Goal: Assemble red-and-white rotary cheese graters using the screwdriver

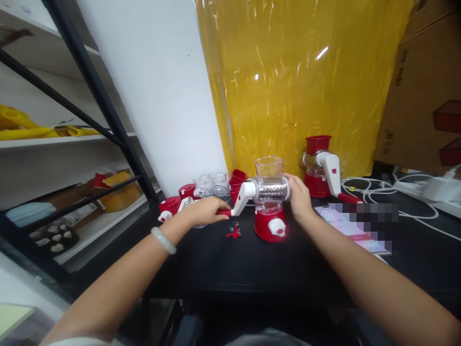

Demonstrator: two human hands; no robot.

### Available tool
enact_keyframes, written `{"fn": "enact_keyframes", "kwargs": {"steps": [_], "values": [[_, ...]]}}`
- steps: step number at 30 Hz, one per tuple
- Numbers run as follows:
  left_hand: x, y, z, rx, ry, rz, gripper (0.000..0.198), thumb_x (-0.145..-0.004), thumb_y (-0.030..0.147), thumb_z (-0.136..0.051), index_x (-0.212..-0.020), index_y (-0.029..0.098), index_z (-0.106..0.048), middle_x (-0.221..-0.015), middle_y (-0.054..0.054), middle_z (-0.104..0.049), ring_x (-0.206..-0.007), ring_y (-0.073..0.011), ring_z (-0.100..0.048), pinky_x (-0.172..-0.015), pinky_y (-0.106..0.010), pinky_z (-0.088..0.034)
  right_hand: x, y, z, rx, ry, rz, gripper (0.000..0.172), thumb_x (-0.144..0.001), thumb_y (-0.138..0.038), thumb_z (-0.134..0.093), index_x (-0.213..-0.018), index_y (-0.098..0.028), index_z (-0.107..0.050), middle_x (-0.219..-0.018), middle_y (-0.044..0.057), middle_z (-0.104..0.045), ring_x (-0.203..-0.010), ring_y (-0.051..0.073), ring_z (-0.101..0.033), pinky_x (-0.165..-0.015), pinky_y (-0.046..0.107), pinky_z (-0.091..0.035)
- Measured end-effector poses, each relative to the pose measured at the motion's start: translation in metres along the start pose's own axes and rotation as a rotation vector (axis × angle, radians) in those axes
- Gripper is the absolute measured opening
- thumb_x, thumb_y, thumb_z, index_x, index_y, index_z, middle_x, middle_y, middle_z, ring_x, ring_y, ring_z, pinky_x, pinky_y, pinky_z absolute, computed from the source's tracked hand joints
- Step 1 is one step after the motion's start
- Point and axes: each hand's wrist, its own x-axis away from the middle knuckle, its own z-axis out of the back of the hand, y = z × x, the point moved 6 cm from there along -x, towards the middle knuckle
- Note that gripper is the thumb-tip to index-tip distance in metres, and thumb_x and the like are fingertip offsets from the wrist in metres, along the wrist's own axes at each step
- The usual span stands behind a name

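A rotary grater (271,226) with a red base and clear hopper stands upright on the black table. Inside its clear housing lies a metal grating drum (272,189). My left hand (207,210) is closed round the red grip of the white crank handle (245,194), which points left and down. My right hand (300,194) rests against the right end of the drum housing, thumb toward me; its fingers are partly hidden behind the grater. A few small red parts with metal pins (235,232) lie on the table just below the crank.
Behind my left hand sit red bases (171,205) and clear housings (212,183). A second assembled grater (317,166) stands at the back right, near white cables (370,187) and a phone-like lit panel (345,223). A shelf rack (90,86) borders the left; yellow sheeting (298,81) hangs behind.
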Motion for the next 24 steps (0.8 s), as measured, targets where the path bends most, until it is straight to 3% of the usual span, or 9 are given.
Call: {"fn": "enact_keyframes", "kwargs": {"steps": [7, 9, 11, 14, 16, 18, 21, 24], "values": [[0.034, 0.04, 0.0, 0.272, -0.112, -0.013, 0.038, -0.091, 0.042, -0.057, -0.125, 0.025, -0.062, -0.111, -0.004, -0.072, -0.091, -0.0165, -0.068, -0.077, -0.024, -0.048, -0.001, -0.002, 0.0, 0.059, -0.044, 0.072, 0.044, -0.086, -0.054, -0.054, -0.106, -0.018, -0.07, -0.114, 0.011, -0.071, -0.11, 0.025, -0.064, -0.102, 0.045, -0.044], [0.036, 0.038, 0.003, 0.314, -0.115, -0.01, 0.042, -0.092, 0.048, -0.055, -0.126, 0.025, -0.061, -0.109, -0.004, -0.073, -0.089, -0.0164, -0.068, -0.076, -0.024, -0.049, -0.001, -0.001, 0.0, 0.071, -0.047, 0.083, 0.045, -0.087, -0.055, -0.052, -0.107, -0.018, -0.07, -0.114, 0.011, -0.071, -0.109, 0.025, -0.064, -0.102, 0.045, -0.045], [0.031, 0.023, 0.009, 0.327, -0.034, 0.028, 0.042, -0.095, 0.049, -0.048, -0.126, 0.023, -0.061, -0.108, -0.005, -0.073, -0.089, -0.0165, -0.068, -0.077, -0.025, -0.05, -0.001, -0.001, 0.0, 0.1, -0.035, 0.094, 0.045, -0.087, -0.055, -0.051, -0.106, -0.019, -0.07, -0.113, 0.01, -0.071, -0.109, 0.025, -0.063, -0.101, 0.044, -0.045], [0.011, -0.01, 0.022, 0.194, 0.211, 0.14, 0.036, -0.095, 0.042, -0.049, -0.118, 0.019, -0.066, -0.113, -0.009, -0.071, -0.098, -0.0196, -0.067, -0.085, -0.03, -0.05, 0.0, -0.001, 0.002, 0.129, -0.01, 0.11, 0.045, -0.088, -0.056, -0.049, -0.103, -0.019, -0.07, -0.109, 0.009, -0.072, -0.108, 0.025, -0.063, -0.1, 0.044, -0.045], [-0.009, -0.028, 0.027, 0.121, 0.299, 0.205, 0.033, -0.093, 0.037, -0.053, -0.115, 0.017, -0.067, -0.111, -0.01, -0.072, -0.097, -0.0205, -0.067, -0.085, -0.031, -0.049, 0.0, 0.0, 0.002, 0.127, -0.003, 0.11, 0.044, -0.088, -0.055, -0.049, -0.103, -0.02, -0.069, -0.109, 0.009, -0.071, -0.107, 0.025, -0.063, -0.1, 0.044, -0.045], [-0.035, -0.039, 0.03, 0.096, 0.264, 0.249, 0.029, -0.09, 0.032, -0.058, -0.111, 0.015, -0.07, -0.106, -0.01, -0.074, -0.092, -0.0209, -0.068, -0.082, -0.03, -0.05, 0.0, 0.002, 0.003, 0.124, -0.003, 0.106, 0.043, -0.088, -0.056, -0.049, -0.103, -0.02, -0.069, -0.109, 0.009, -0.071, -0.106, 0.025, -0.063, -0.1, 0.044, -0.045], [-0.073, -0.038, 0.039, 0.101, 0.147, 0.221, 0.025, -0.082, 0.028, -0.068, -0.104, 0.018, -0.074, -0.103, -0.007, -0.075, -0.09, -0.019, -0.069, -0.08, -0.026, -0.049, 0.0, 0.004, 0.002, 0.128, -0.011, 0.099, 0.043, -0.087, -0.057, -0.05, -0.103, -0.022, -0.069, -0.109, 0.008, -0.072, -0.106, 0.026, -0.063, -0.099, 0.044, -0.045], [-0.096, -0.034, 0.05, 0.078, 0.164, 0.246, 0.028, -0.084, 0.029, -0.065, -0.107, 0.016, -0.073, -0.108, -0.01, -0.074, -0.095, -0.02, -0.068, -0.084, -0.027, -0.047, 0.0, 0.007, 0.002, 0.11, -0.007, 0.074, 0.043, -0.087, -0.058, -0.052, -0.103, -0.022, -0.07, -0.108, 0.008, -0.072, -0.105, 0.027, -0.064, -0.098, 0.045, -0.046]]}}
